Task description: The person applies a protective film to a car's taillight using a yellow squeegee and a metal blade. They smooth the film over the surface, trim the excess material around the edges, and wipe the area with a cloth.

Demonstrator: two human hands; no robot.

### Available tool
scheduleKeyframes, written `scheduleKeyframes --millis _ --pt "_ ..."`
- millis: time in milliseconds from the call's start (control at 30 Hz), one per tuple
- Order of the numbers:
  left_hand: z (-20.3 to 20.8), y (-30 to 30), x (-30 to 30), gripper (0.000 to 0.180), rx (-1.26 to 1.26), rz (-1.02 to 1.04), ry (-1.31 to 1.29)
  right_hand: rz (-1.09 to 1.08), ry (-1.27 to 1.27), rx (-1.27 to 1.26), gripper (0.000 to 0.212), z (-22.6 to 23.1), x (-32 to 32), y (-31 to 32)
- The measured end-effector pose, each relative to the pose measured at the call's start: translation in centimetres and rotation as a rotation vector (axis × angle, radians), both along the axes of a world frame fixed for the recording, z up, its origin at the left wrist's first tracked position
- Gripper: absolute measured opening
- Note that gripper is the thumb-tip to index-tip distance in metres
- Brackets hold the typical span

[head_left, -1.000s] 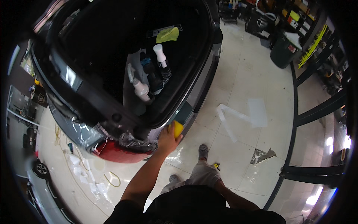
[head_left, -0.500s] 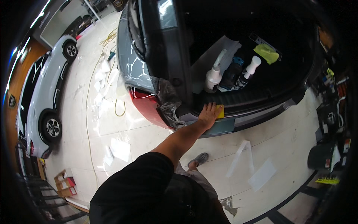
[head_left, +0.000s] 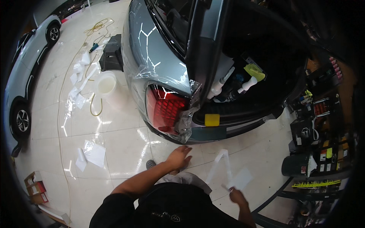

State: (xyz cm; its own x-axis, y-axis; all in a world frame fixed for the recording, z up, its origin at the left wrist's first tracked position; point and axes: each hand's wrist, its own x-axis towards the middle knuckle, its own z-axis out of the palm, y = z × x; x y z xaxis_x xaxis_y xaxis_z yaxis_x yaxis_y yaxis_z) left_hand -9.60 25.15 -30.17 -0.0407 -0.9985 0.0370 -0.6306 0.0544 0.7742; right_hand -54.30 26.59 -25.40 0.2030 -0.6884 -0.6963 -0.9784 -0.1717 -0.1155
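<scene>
I cannot tell the right hand's [head_left: 237, 196] grip; the left hand [head_left: 178, 158] is empty, fingers loosely apart. Ahead, a yellow sponge [head_left: 212, 120] sits on the rear bumper [head_left: 247, 123]. Beyond, a bucket [head_left: 107, 86] stands on shiny pale tiles [head_left: 123, 159], a parked car [head_left: 23, 72] farther left.

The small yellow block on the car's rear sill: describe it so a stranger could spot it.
Find the glossy grey-blue car with the open black boot, then its red tail light. Right of that, on the boot's sill, a small yellow block sits just above a dark teal panel. Its boxy shape sets it apart from the crumpled lime-green cloth inside.
</scene>
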Motion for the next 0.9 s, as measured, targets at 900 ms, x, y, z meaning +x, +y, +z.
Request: scheduleKeyframes --millis 900 --pt "20.5 -6.6 6.4 0.045 -0.568 0.672 -0.623 0.6 -1.238 -0.028 0.012 20.8 41.6 -25.5"
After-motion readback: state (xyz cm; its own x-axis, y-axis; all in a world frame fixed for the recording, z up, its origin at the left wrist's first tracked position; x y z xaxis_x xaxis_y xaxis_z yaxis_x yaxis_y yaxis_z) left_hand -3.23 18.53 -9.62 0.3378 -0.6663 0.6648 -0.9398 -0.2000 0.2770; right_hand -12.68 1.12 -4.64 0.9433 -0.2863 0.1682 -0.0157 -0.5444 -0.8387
